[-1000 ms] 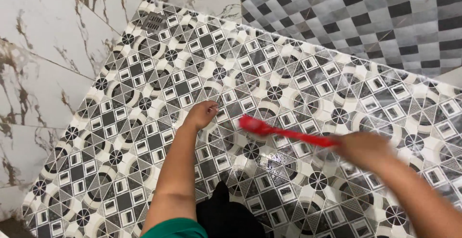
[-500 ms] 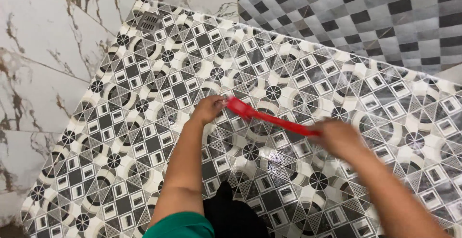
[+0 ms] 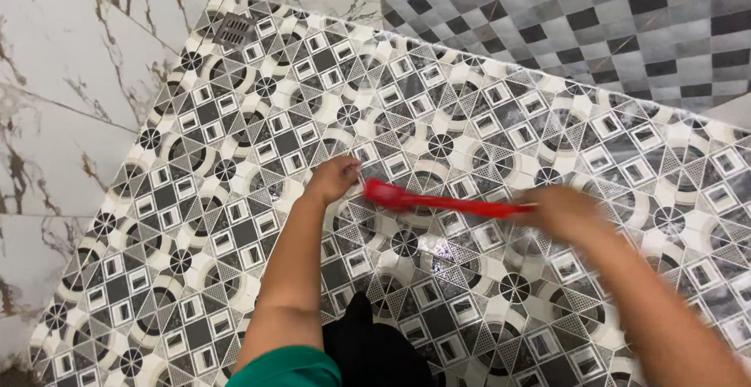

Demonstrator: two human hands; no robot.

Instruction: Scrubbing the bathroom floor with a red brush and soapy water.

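The left hand [image 3: 332, 180] is seen at centre frame, arm extended up from the lower middle, fingers curled and planted on the patterned floor tiles [image 3: 235, 223]; whether anything is pinched under it cannot be told. The right hand [image 3: 565, 211] is seen at right of centre, forearm running in from the lower right corner, closed around the handle end of a red brush [image 3: 438, 201]. The brush is laid nearly level across the middle of the frame, its head just beside the left hand's knuckles, low over the tiles. The floor is bounded by a marbled white wall [image 3: 70, 97] along the left and a grey checkered wall [image 3: 594, 27] at upper right. A square floor drain [image 3: 234, 30] is set in the upper-left corner, well apart from both hands. Open tile is left on all sides of the hands. The right hand is motion-blurred, so its finger positions cannot be made out. A green sleeve [image 3: 289, 367] and dark clothing [image 3: 375, 348] are cut off by the bottom edge.
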